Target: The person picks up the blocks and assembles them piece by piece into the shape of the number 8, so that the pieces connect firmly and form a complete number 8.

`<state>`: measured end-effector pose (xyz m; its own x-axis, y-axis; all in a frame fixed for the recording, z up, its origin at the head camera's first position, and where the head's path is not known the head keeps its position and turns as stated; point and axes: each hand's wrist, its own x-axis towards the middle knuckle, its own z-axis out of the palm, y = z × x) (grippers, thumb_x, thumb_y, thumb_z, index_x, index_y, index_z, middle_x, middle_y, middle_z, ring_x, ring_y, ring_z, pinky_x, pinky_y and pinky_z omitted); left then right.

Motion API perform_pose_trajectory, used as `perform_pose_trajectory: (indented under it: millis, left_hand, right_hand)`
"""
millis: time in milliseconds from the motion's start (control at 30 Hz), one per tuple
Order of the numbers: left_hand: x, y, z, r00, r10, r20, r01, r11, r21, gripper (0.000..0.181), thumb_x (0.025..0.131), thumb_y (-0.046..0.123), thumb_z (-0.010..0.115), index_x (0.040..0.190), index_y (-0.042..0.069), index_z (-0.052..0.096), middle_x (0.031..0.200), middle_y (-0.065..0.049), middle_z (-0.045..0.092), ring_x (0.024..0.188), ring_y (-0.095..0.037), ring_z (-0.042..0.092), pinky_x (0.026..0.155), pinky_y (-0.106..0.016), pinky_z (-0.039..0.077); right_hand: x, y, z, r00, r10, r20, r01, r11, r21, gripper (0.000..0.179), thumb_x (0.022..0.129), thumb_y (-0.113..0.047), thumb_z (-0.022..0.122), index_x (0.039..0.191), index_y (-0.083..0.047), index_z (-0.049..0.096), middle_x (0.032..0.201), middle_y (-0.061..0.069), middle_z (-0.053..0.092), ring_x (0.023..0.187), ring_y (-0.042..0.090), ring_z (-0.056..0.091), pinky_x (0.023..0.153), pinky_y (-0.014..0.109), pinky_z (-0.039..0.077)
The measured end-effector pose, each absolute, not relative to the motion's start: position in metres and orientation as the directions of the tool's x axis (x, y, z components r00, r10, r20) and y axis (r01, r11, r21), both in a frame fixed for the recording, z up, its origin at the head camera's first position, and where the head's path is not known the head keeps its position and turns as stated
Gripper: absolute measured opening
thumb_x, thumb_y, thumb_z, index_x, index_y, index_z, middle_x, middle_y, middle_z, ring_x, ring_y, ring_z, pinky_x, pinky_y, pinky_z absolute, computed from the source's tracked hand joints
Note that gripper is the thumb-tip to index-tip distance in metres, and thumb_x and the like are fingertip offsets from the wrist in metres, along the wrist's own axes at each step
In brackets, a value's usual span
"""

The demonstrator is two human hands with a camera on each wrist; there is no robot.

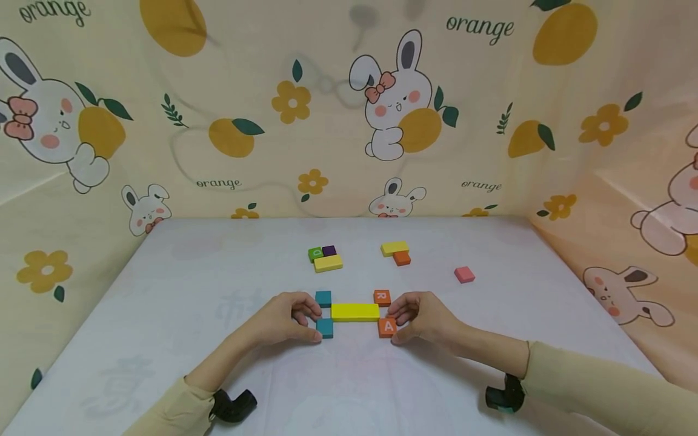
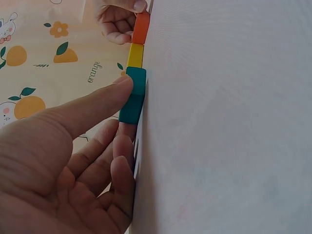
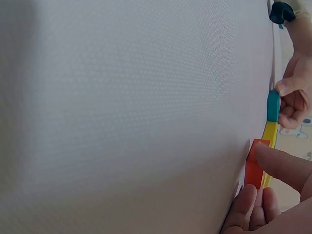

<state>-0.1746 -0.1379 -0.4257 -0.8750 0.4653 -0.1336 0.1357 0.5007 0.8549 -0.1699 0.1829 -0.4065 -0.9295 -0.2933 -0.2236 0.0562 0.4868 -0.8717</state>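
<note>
Holding the near teal block (image 1: 325, 329) at the near-left corner of the yellow bar (image 1: 355, 312), the left hand (image 1: 280, 318) has its thumb and bent fingers set little apart; we see the thumb on the block's near face and fingertips by its outer side. At the bar's near-right corner, the right hand (image 1: 428, 321) grips the A block (image 1: 388, 327) in the same way, its thumb and curled fingers about the block's outer corner. At the bar's far-left corner we find the far teal block (image 1: 323, 298), and at its far-right corner the R block (image 1: 382, 297). Beyond the bar, toward its left end, we make out a green block (image 1: 314, 255), a purple block (image 1: 329, 250) and a pale block (image 1: 328, 263) close together. Beyond its right end, a long block (image 1: 395, 248) lies against an orange block (image 1: 402, 259), and farther right we see a pink block (image 1: 465, 275). Under the bar we see the white table (image 1: 349, 387); behind it rises a printed backdrop (image 1: 327, 139).
</note>
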Motion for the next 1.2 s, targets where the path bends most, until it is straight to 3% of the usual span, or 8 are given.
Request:
perform_pose_trajectory:
  millis: [833,1200]
  left_hand:
    - [-0.1734,-0.1361,-0.4255,-0.881,0.449,-0.149,0.122,0.52,0.845,0.04,0.074,0.028,0.088,0.104,0.014,0.066,0.095,0.004,0.067,0.084,-0.021,0.057,0.075,-0.034,0.049]
    - [-0.1715,-0.1351,-0.4239,-0.885,0.438,-0.155,0.113,0.527,0.842,0.039,0.075,0.026,0.088,0.104,0.014,0.066,0.096,0.003,0.067,0.084,-0.021,0.057,0.075,-0.032,0.05]
  right_hand:
    - [-0.1675,0.1815,-0.4103,-0.947,-0.239,-0.213,0.069,0.496,-0.865,0.044,0.065,-0.006,0.092,0.103,-0.005,0.069,0.09,0.005,0.066,0.081,0.022,0.059,0.074,0.028,0.052]
    - [-0.1673,0.1829,-0.4111,-0.947,-0.232,-0.22,0.1,0.438,-0.894,0.044,0.067,-0.005,0.091,0.106,-0.003,0.069,0.093,0.007,0.067,0.081,0.023,0.059,0.073,0.028,0.053]
